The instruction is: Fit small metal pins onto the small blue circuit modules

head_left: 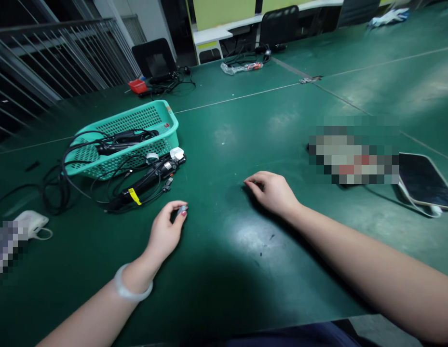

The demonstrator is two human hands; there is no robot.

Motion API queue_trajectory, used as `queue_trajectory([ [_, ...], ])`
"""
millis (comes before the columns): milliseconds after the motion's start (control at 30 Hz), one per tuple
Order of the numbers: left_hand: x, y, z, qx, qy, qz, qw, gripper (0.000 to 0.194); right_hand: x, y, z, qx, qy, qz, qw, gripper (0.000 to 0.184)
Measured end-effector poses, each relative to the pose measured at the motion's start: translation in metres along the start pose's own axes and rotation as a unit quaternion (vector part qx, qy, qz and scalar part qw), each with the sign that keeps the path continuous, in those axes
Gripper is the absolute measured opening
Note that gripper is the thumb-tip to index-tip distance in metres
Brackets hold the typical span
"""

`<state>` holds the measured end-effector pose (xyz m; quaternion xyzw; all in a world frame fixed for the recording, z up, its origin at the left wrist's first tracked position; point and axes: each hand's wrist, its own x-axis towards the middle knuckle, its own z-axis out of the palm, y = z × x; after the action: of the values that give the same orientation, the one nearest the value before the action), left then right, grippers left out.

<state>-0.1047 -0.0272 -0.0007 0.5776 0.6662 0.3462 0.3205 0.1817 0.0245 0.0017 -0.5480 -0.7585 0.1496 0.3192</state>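
My left hand (pixel 167 228) is closed in a pinch around a small grey-blue piece (pixel 182 209), too small to name, just above the green table (pixel 216 270). A pale bangle (pixel 124 287) circles that wrist. My right hand (pixel 273 192) rests at the table's middle with thumb and forefinger brought together; whether anything sits between them I cannot make out. Beyond my left hand lies a long black handheld device (pixel 147 180) with a yellow tag and a cord, beside a turquoise plastic basket (pixel 173 123) that holds similar black devices and cables.
On the right lie a phone (pixel 428 180) with a white cable and a blurred-out item (pixel 350 159). A white case with a loop (pixel 30 224) is at far left. Cables, a red box (pixel 137 86) and a clear plastic packet (pixel 238 68) lie along the far edge, near chairs (pixel 279 26).
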Motion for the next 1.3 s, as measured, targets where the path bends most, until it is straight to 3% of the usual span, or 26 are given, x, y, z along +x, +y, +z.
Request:
queue_trajectory([
  [67, 0.009, 0.012, 0.025, -0.023, -0.014, 0.044, 0.999, 0.021, -0.001, 0.000, 0.000, 0.007, -0.020, -0.023, 1.000, 0.022],
  [167, 0.021, 0.038, 0.067, -0.139, -0.032, 0.059, 0.988, 0.017, -0.002, 0.000, 0.000, 0.007, -0.057, -0.054, 0.997, 0.023],
  [267, 0.028, 0.066, 0.099, -0.296, -0.054, 0.011, 0.954, 0.015, -0.001, 0.001, 0.001, 0.001, -0.093, -0.058, 0.994, 0.022],
  [333, 0.030, 0.080, 0.107, -0.371, -0.051, -0.022, 0.927, 0.014, -0.001, 0.003, 0.000, 0.004, -0.116, -0.059, 0.991, 0.021],
  [433, 0.029, 0.088, 0.103, -0.420, -0.033, -0.033, 0.906, 0.016, -0.001, 0.005, 0.000, 0.009, -0.135, -0.065, 0.989, 0.022],
  [633, 0.019, 0.076, 0.102, -0.467, -0.005, -0.062, 0.882, 0.014, -0.005, -0.006, 0.008, 0.007, -0.149, -0.095, 0.984, 0.025],
  [800, 0.018, 0.078, 0.114, -0.555, -0.069, -0.093, 0.824, 0.011, -0.006, -0.018, 0.018, -0.016, -0.125, -0.098, 0.987, 0.017],
  [933, 0.028, 0.073, 0.105, -0.607, -0.090, -0.134, 0.778, 0.012, -0.006, -0.018, 0.021, -0.006, -0.133, -0.087, 0.987, 0.012],
  [1067, 0.034, 0.066, 0.094, -0.598, -0.088, -0.143, 0.783, 0.022, -0.007, -0.014, 0.021, 0.014, -0.147, -0.076, 0.986, 0.008],
  [1167, 0.034, 0.064, 0.094, -0.574, -0.090, -0.133, 0.803, 0.027, -0.008, -0.013, 0.015, 0.063, -0.115, -0.067, 0.989, 0.009],
  [1300, 0.033, 0.066, 0.098, -0.542, -0.098, -0.113, 0.827, 0.022, -0.007, -0.014, 0.006, 0.202, -0.046, 0.027, 0.978, 0.012],
])
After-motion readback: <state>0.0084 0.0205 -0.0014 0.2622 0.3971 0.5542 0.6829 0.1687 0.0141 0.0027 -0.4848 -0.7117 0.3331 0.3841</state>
